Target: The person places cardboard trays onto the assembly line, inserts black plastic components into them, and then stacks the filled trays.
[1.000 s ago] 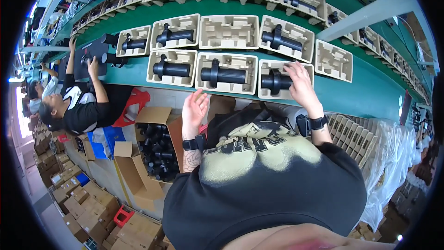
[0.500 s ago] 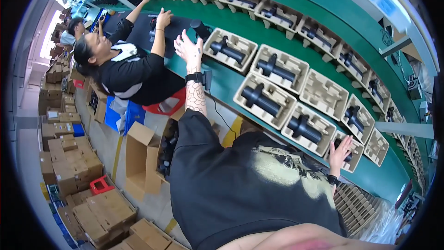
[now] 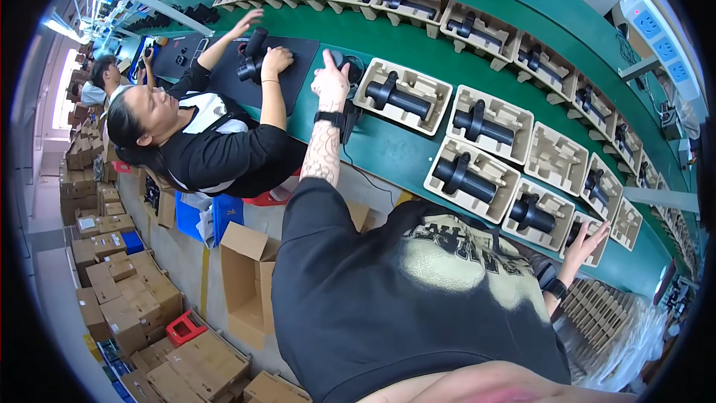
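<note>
My left hand (image 3: 330, 83) reaches to the far left of the bench, its index finger and thumb around a black cylindrical part (image 3: 353, 69); the hand hides some of the grip. At the right, my right hand (image 3: 582, 251) is open with fingers spread, over the near rim of a beige molded tray (image 3: 594, 257) that has a dark part in it. Beside it, another beige tray (image 3: 561, 241) holds a black cylindrical part (image 3: 531, 214). More such trays stand to its left, each with a black part. One tray (image 3: 556, 158) has nothing in its hollows.
A long row of filled trays (image 3: 477, 30) runs along the back of the green bench (image 3: 373, 138). A co-worker (image 3: 201, 138) at the left handles a black device (image 3: 252, 60) on a dark mat. Cardboard boxes (image 3: 194, 362) and an open carton (image 3: 242, 283) stand on the floor.
The view has shifted, so the bench appears farther right. My left fingers have drawn in around the black part. My right hand stays spread by the trays. The co-worker's black device now shows more.
</note>
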